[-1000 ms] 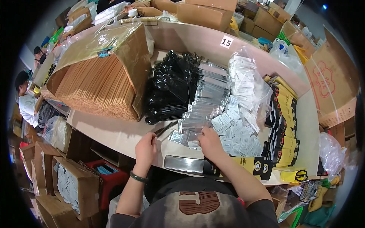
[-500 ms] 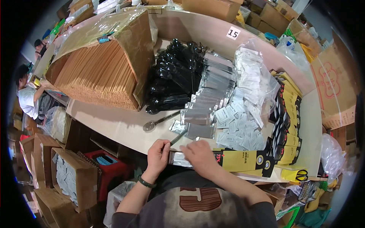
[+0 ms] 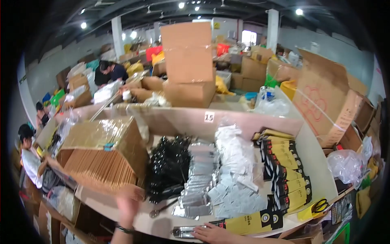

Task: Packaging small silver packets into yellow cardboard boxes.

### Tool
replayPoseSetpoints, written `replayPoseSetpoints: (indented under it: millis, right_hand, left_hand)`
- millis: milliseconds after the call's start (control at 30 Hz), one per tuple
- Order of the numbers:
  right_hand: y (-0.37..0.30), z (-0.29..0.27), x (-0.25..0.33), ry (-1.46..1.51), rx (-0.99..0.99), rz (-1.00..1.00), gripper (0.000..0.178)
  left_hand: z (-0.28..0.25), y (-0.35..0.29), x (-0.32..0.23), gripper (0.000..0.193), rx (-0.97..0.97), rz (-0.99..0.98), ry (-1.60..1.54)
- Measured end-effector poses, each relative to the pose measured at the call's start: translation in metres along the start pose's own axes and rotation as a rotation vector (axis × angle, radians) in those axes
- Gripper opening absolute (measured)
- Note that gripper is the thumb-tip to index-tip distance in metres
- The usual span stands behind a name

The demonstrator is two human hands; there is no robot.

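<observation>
My left hand [image 3: 128, 202], smeared by motion, is at the lower front corner of a cardboard box [image 3: 136, 142] packed with thin brown strips [image 3: 95, 164]. Whether it grips anything there cannot be made out. My right hand [image 3: 211, 233] lies with fingers stretched out over a flat silver packet [image 3: 183, 232] at the table's front edge. Beside it, a yellow and black printed sleeve [image 3: 243, 223] extends to the right. A single dark spoon [image 3: 156, 212] lies between my hands, in front of the heap of wrapped black spoons [image 3: 166, 171].
Silver packets [image 3: 201, 162] form a row beside the spoons, then white sachets [image 3: 231, 197] and stacked yellow-black sleeves [image 3: 286, 166]. Black-handled scissors [image 3: 319, 205] sit at the right front. A raised board [image 3: 178, 116] borders the table's back. Other people work at the far left.
The view has tilted up. My left hand has left the thin dark piece it pinched and swung left to the box. My right hand stays by the silver packet.
</observation>
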State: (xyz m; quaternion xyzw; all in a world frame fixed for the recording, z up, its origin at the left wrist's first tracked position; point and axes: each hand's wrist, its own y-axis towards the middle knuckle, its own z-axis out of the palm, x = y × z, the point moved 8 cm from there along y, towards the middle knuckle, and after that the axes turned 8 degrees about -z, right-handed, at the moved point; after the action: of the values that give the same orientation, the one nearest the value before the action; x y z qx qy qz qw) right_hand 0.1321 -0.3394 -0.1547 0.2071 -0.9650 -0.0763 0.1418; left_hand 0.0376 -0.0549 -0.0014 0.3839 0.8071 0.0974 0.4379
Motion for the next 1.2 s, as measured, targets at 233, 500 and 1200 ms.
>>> replayPoseSetpoints:
  millis: [233,500,1200]
  right_hand:
    - [0.004,0.002,0.002,-0.07,-0.075,-0.011,0.036]
    - [-0.008,-0.003,-0.009,0.018,0.041,0.067,0.036]
    - [-0.009,-0.036,-0.014,0.144,-0.105,0.213,0.045]
  left_hand:
    - [-0.043,0.086,0.136,0.021,0.054,-0.284,0.737]
    - [-0.067,0.082,0.178,0.021,-0.046,-0.187,0.833]
    - [0.118,-0.15,-0.001,0.025,0.655,-0.398,-0.051]
